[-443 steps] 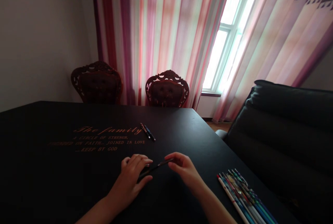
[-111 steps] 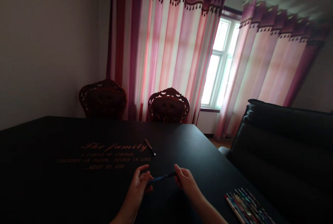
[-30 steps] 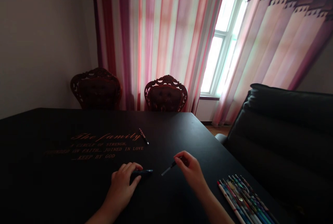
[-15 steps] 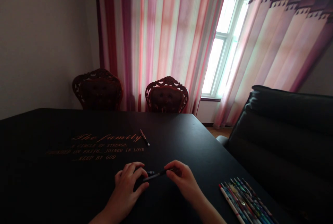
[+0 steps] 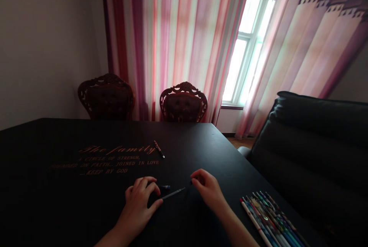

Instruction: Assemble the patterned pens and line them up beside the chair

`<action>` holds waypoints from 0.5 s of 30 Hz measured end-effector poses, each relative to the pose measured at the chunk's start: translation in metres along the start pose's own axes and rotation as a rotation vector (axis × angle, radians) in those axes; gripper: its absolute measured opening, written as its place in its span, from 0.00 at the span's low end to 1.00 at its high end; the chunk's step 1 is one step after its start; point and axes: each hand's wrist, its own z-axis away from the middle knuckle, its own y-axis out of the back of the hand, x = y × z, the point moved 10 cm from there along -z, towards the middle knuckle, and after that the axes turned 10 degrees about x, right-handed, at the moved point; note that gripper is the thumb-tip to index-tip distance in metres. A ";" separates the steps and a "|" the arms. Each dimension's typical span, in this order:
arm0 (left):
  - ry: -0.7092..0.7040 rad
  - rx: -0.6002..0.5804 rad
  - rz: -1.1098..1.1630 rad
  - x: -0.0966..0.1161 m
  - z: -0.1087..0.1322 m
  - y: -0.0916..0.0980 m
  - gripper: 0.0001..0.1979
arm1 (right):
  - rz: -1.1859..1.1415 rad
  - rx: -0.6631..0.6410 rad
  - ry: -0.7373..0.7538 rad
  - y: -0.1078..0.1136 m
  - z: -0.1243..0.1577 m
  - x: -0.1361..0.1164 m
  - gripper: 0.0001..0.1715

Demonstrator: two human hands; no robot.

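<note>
in the head view, the left hand (image 5: 139,199) is partly closed, thumb and forefinger pinching a thin refill (image 5: 174,193), whose tip points toward, and stands apart from, the right hand (image 5: 208,189). a blue pen barrel (image 5: 165,187) lies just beyond the refill, partly hidden by the left fingers; contact cannot be determined. the right hand is nearly closed, fingertips gripping a small dark piece (image 5: 191,181), mostly hidden. a patterned pen (image 5: 159,149) rests farther back on the table (image 5: 189,139); a row of pens (image 5: 267,216) lies near the right edge.
</note>
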 end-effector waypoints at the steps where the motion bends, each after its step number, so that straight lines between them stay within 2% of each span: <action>1: 0.000 0.003 0.000 0.000 0.000 0.000 0.04 | 0.020 -0.009 0.003 -0.002 0.002 0.000 0.08; 3: -0.001 0.009 0.003 0.000 0.001 0.000 0.05 | -0.010 -0.035 -0.004 -0.007 0.005 -0.002 0.09; 6: -0.037 0.019 0.034 0.006 0.002 0.003 0.08 | -0.187 -0.127 -0.078 -0.018 0.013 -0.009 0.13; 11: -0.210 -0.016 0.131 0.034 0.006 0.012 0.17 | -0.446 -0.282 -0.200 -0.044 0.032 -0.020 0.16; 13: -0.266 -0.021 0.141 0.042 0.009 0.013 0.17 | -0.487 -0.330 -0.220 -0.056 0.039 -0.020 0.16; 15: -0.305 -0.015 0.132 0.045 0.012 0.013 0.13 | -0.494 -0.365 -0.231 -0.066 0.044 -0.018 0.16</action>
